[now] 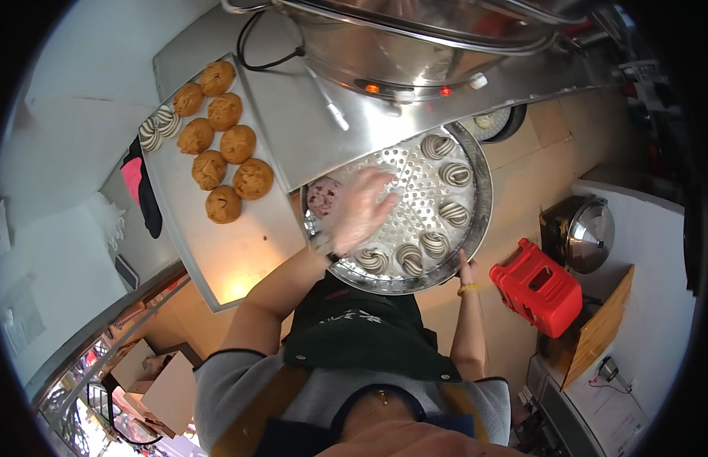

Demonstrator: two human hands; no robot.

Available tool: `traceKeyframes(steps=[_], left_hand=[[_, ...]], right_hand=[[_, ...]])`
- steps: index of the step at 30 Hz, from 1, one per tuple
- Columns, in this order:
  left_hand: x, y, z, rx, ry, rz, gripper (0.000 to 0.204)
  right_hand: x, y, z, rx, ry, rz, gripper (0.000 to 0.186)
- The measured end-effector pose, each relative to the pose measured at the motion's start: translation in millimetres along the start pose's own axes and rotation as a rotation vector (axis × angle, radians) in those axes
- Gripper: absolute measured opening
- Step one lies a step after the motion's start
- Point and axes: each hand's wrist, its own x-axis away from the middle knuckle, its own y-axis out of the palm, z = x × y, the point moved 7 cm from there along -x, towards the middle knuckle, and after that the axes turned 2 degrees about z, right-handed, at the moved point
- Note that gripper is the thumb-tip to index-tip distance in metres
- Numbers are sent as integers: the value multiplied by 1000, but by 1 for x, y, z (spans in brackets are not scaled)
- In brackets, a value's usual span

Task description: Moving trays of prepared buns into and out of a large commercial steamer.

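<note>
The round pan (409, 206) is lying with the worktop (301, 126) just past it and the green apron (362, 335) on its near side. The right hand (466, 273) is gripping the pan's near right rim. The left hand (362, 211) is hanging over the pan's left part, beside a purple bun (322, 196); its fingers are standing apart, and I can't tell if they're touching anything. The pan is looking stiff and maybe slippery, so its rim is seeming best to hold. Its striped buns (454, 214) are looking soft. The pan is facing up, having no long side.

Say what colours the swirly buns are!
Swirly buns are white and dark brown, best in head view.
</note>
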Motion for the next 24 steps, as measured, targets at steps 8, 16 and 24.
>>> traceKeyframes(steps=[8, 16, 24], left_hand=[[-99, 232, -66, -604, 49, -350, 48], [-103, 214, -56, -519, -125, -385, 42], [26, -16, 6, -143, -163, 224, 42]], right_hand=[[-4, 0, 21, 130, -13, -20, 50], [-8, 5, 23, 176, 84, -104, 49], [-23, 0, 42, -32, -71, -54, 61]])
